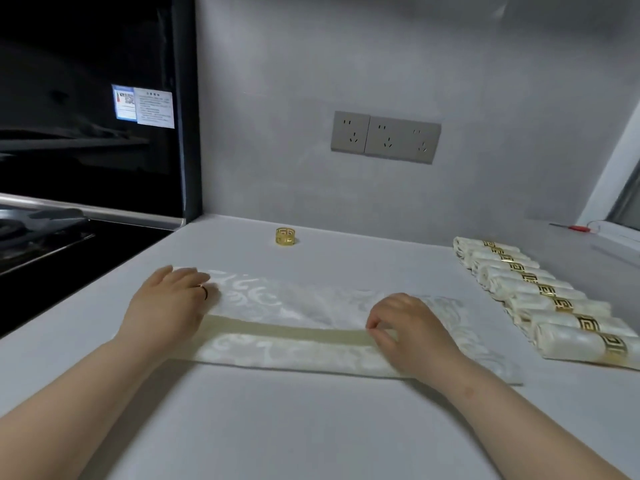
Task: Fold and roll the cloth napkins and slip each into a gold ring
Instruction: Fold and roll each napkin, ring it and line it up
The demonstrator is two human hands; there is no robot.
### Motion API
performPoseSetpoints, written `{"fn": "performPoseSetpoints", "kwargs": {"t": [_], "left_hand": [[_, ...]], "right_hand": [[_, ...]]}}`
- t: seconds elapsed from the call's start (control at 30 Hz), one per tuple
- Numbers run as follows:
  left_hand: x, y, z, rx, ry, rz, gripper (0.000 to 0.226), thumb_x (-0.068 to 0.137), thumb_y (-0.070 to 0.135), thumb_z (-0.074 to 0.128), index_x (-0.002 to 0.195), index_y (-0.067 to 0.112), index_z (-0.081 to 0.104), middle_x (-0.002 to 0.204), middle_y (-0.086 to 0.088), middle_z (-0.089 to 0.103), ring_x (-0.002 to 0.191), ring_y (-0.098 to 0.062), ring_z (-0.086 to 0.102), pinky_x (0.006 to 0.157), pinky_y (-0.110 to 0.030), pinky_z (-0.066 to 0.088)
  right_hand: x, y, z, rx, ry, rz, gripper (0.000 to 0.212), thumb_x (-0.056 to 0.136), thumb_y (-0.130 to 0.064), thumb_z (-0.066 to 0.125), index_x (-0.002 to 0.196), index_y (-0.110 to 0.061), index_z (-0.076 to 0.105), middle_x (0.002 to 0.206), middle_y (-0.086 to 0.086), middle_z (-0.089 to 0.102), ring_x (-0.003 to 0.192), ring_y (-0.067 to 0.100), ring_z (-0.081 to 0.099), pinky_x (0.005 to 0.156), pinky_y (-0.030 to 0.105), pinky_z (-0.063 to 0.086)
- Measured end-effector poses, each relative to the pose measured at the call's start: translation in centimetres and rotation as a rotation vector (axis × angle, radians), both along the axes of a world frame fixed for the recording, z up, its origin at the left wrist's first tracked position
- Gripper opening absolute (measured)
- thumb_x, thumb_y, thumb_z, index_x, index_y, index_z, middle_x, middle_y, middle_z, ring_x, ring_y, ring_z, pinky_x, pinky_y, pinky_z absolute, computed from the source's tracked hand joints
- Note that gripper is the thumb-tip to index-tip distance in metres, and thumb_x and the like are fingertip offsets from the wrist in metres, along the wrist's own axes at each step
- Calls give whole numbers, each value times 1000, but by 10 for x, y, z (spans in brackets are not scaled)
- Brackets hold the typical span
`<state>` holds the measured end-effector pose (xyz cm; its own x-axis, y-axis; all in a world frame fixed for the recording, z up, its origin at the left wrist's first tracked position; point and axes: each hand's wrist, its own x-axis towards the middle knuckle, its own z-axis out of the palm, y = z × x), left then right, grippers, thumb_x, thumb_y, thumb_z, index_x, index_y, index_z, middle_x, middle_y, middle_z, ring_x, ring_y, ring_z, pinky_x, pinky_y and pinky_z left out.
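A pale countertop [311, 427] meets a grey wall with sockets [384, 136], and a black stove [52, 237] sits at frame left. The folded cream napkin [294, 306] lies mid-frame, its long axis running left to right. The left hand [169, 299] presses flat on its left end. The right hand [408, 327] pinches its folded edge.

Single view, head-worn wide-angle camera: mounted above my forearms, facing forward and down across the pale grey flat countertop [311, 427] toward the grey matt back wall [311, 64], lines bowing toward the frame edges. Near field, close under the lens: my left hand [171, 299] and right hand [412, 325] on the folded cream patterned cloth napkin [294, 306], forearms entering from the two bottom corners. Far field: grey rectangular wall socket plate [384, 136] at centre, glossy black appliance front [86, 150] at the left edge, row of rolled cream napkins in gold rings [547, 299] at the right edge.
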<state>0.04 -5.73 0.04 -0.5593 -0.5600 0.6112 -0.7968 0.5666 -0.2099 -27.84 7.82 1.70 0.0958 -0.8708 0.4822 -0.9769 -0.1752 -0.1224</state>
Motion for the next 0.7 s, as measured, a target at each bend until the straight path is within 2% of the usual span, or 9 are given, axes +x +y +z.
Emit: {"fn": "performPoseSetpoints", "kwargs": {"t": [0.1,0.17,0.23,0.3,0.33,0.4,0.53,0.63,0.7], "left_hand": [[9,12,5,28,-100,-60,44,58,13,28,54,16,71,64,0,69,57,-18,68,69,-27,31],[16,21,10,94,-136,-64,37,56,10,35,54,19,71,64,5,69,54,-13,67,62,-18,41],[23,27,10,188,-156,-40,34,58,6,46,66,23,74,73,12,70,60,-10,68,55,-15,48],[29,25,2,291,-143,-27,42,83,3,42,103,27,70,110,20,64,96,-8,64,78,-19,48],[34,21,-5,325,-136,-37,40,93,11,38,121,29,60,127,24,52,114,-6,54,90,-18,41],[37,22,-8,490,-158,-28,39,97,22,34,133,35,43,138,29,34,127,1,38,97,-12,28],[35,21,8,717,-129,-31,39,91,32,47,129,38,42,129,28,39,125,3,38,96,-8,26],[7,22,27,914,114,-196,40,72,47,47,112,42,43,119,25,44,119,2,40,90,-7,23],[-24,15,30,839,197,-247,33,88,44,47,119,34,47,128,17,46,126,-3,38,92,-9,22]], "right_hand": [[0,5,-8,63,3,-38,13,84,-11,53,84,-12,66,91,-5,67,92,15,59,75,18,34],[-2,7,-13,90,13,-37,16,91,-12,48,98,-12,63,105,-6,63,105,11,51,79,17,34],[-1,7,-17,120,11,-37,18,93,-14,44,101,-13,60,108,-7,62,106,11,50,82,20,36],[1,5,-19,155,12,-50,19,94,-16,43,102,-15,60,108,-7,62,103,11,52,83,22,38],[1,5,-21,176,-3,-56,19,94,-18,42,102,-16,59,107,-7,63,102,11,53,83,22,39],[-1,8,-21,189,-18,-76,19,95,-21,42,103,-17,59,108,-7,63,101,11,55,83,21,39],[-4,8,-23,209,-3,-61,21,96,-19,41,108,-18,58,113,-9,61,106,9,52,83,18,35],[-3,5,-23,204,7,-48,21,95,-17,40,106,-18,58,113,-9,60,105,8,51,83,18,36],[-1,5,-23,211,9,-49,19,95,-17,41,104,-17,58,110,-9,60,104,8,51,81,19,35]]}}
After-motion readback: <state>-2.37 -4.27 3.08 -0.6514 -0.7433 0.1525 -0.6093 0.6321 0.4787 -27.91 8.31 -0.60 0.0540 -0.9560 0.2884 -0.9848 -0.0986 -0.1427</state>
